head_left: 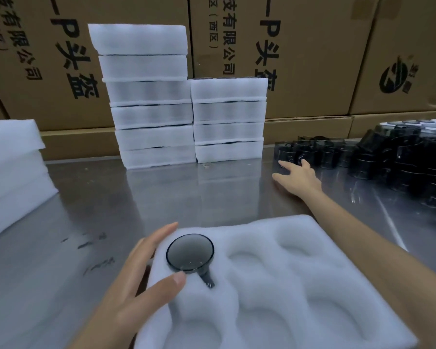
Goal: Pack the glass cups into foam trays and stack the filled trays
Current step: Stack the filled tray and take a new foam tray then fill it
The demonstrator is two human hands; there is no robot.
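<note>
My left hand (146,270) rests flat on the soft foam tray (287,285) beside one packed cup (189,253), while my open right hand (296,175) reaches for slippery, breakable glass cups (312,152) far right.

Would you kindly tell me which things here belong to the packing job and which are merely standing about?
Job: foam tray, seated cup, loose cups, filled stacks, spare foam, left hand, right hand.
Standing about: cardboard boxes, steel table.
</note>
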